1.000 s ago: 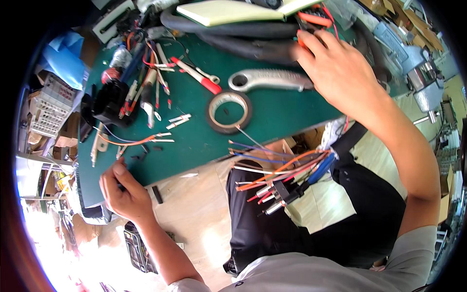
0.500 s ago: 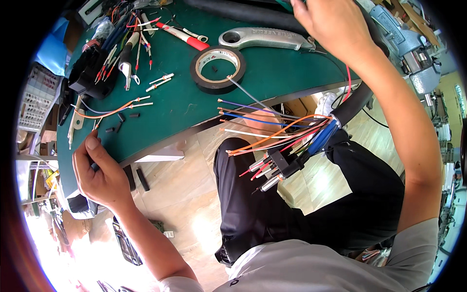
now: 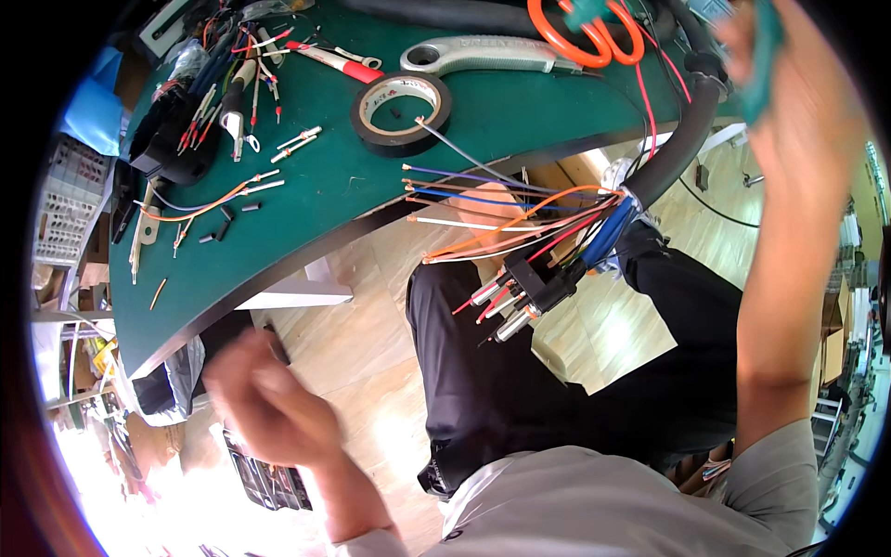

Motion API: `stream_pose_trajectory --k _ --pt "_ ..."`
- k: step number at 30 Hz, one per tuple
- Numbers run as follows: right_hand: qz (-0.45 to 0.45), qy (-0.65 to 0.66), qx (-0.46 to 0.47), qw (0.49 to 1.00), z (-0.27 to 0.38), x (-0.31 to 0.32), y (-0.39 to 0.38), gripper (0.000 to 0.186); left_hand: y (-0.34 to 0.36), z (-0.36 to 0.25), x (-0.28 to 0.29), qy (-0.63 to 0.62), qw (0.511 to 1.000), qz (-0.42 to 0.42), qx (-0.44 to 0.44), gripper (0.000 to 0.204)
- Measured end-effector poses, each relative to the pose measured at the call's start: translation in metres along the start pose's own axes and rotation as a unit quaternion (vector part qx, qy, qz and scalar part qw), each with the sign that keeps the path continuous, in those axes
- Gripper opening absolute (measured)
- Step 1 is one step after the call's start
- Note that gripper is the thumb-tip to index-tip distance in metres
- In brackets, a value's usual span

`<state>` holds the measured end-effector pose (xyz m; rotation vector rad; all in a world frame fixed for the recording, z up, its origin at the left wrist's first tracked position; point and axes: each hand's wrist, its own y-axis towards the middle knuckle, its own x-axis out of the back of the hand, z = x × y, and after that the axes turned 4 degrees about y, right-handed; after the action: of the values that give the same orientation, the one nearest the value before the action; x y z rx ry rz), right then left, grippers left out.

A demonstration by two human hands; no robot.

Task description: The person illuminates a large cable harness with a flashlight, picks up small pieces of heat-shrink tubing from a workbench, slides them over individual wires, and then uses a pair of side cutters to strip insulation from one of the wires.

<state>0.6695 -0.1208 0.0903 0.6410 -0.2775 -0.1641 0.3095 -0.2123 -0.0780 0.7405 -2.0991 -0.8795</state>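
Observation:
At upper right my right hand (image 3: pixel 787 88), blurred, holds a green-handled tool (image 3: pixel 761 65). Orange loop handles (image 3: pixel 552 37) lie left of it. My left hand (image 3: pixel 269 395) is low at left, off the green table's edge, smeared by motion. A thick black cable (image 3: pixel 664 186) hangs over the table's front, ending in loose coloured wires (image 3: pixel 501 226) and a black connector with metal pins (image 3: pixel 543 288) above my lap. On the table lie a black tape roll (image 3: pixel 399 141), a silver handled tool (image 3: pixel 473 56), a red-and-white tool (image 3: pixel 334 63) and short terminated wires (image 3: pixel 218 204).
A bundle of wires with black housings (image 3: pixel 186 139) is at the table's back left (image 3: pixel 288 213). A small-parts organiser (image 3: pixel 70 200), blue bag (image 3: pixel 93 102) and shelves stand beyond it. A dark case (image 3: pixel 264 478) is on the floor. My legs (image 3: pixel 483 390) are under the cable.
My right hand has moved right, now with a green-handled tool, and orange handles show where it was. My left hand has left the table edge, moving down and right; a short wire lies there now.

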Motion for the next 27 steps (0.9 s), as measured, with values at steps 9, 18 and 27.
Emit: stream_pose_trajectory --k 9,18,27 --pt "-0.057 0.362 -0.370 0.853 0.032 -0.018 -0.194 0.037 -0.086 -0.073 -0.033 -0.335 0.838 0.294 0.313 0.032" --pt "0.015 0.470 -0.532 0.704 0.032 -0.014 -0.269 0.030 -0.081 -0.075 -0.040 -0.362 0.821 0.264 0.354 0.009" --pt "0.201 0.496 -0.598 0.596 0.029 -0.035 -0.299 0.035 -0.079 -0.085 -0.036 -0.370 0.812 0.228 0.390 0.015"
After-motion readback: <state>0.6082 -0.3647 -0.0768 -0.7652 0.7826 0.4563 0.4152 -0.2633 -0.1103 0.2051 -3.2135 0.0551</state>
